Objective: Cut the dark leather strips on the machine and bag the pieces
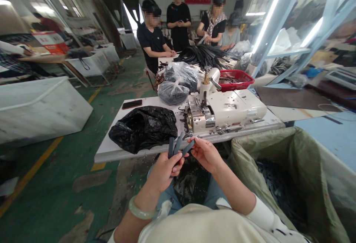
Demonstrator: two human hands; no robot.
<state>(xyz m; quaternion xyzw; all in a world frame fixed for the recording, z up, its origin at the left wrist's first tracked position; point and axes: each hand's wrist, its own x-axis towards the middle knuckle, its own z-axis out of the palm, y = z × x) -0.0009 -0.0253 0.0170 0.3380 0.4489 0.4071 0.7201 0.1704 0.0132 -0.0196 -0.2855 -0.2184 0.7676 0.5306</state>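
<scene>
Several short dark grey strips (178, 143) fan out from my left hand (168, 167), whose thumb and fingers are closed on their lower ends. My right hand (204, 153) pinches the upper end of the rightmost strip (188, 147) between thumb and fingertips. Both hands are above my lap, just in front of the table edge. Beyond them stands a cream leather-skiving type machine (222, 111) with a metal head, dark scraps scattered around it. A crumpled black plastic bag (144, 128) lies on the table to its left.
A phone (132, 104) and clear bags of dark pieces (174, 93) lie on the white table (108, 148). Behind is a red basket (236, 80). A large green sack (303, 154) of dark scraps stands at my right. Several people are around a farther table with black strips (204, 55).
</scene>
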